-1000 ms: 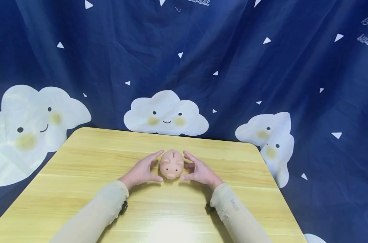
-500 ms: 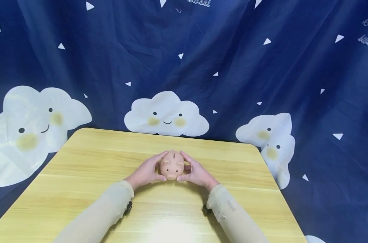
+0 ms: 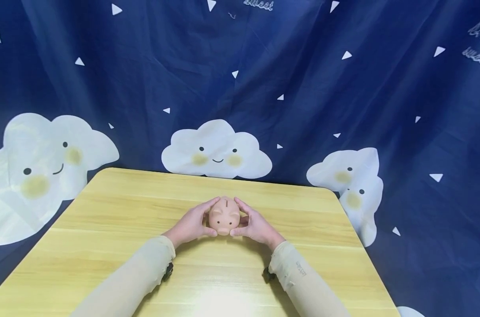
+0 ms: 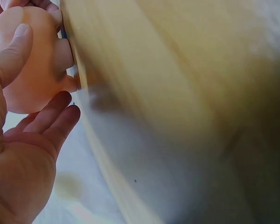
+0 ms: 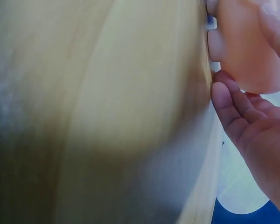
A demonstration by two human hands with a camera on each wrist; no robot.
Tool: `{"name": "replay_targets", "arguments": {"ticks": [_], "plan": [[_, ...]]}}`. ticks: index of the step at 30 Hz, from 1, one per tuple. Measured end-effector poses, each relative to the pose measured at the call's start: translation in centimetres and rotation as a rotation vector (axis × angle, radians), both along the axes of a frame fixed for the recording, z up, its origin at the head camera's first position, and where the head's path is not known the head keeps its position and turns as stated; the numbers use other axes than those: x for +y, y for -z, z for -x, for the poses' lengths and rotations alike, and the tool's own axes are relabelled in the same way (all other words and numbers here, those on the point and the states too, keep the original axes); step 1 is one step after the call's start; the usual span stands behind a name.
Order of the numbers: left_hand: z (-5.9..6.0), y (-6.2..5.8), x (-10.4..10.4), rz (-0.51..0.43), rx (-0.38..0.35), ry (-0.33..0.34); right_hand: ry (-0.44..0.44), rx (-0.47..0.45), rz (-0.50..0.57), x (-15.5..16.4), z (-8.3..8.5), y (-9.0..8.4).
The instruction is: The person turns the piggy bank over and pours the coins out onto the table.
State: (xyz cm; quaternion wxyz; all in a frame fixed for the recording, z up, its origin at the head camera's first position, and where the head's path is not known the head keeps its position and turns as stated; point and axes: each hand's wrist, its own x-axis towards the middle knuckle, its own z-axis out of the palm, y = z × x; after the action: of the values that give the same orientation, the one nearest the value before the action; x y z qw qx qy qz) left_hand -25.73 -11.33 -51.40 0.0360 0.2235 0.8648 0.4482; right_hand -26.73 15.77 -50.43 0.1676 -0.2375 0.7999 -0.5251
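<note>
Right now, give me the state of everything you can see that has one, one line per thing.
Piggy bank: upright on its feet on the table, snout toward the camera, coin slot on top.
Left hand: cupped against the pig's left side, thumb curled round it.
Right hand: cupped against the pig's other side, gripping.
Table: bears the pig and both forearms.
Backdrop cloth: hanging, creased.

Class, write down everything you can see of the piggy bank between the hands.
The piggy bank is small, round and pale pink, smooth like soft plastic. It has two dark eyes, a snout facing the camera, small ears, stubby legs and a coin slot on top. It stands upright near the middle of the wooden table. The left hand and right hand cup its sides, fingers curled round it.
</note>
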Motion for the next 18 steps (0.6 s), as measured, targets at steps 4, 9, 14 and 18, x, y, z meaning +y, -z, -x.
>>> {"name": "replay_targets", "arguments": {"ticks": [4,9,14,18], "plan": [[0.00,-0.17,0.07,0.002,0.007,-0.012,0.001,-0.031,0.022,-0.07,-0.02,-0.21],[-0.17,-0.52,0.12,-0.020,-0.025,-0.026,0.001,-0.045,0.044,0.00,0.08,-0.35],[-0.28,-0.66,-0.03,-0.076,-0.067,-0.015,0.007,-0.042,0.049,0.08,0.26,-0.36],[-0.22,-0.64,-0.12,-0.098,-0.076,-0.011,0.007,-0.042,0.059,0.07,0.21,-0.59]]}}
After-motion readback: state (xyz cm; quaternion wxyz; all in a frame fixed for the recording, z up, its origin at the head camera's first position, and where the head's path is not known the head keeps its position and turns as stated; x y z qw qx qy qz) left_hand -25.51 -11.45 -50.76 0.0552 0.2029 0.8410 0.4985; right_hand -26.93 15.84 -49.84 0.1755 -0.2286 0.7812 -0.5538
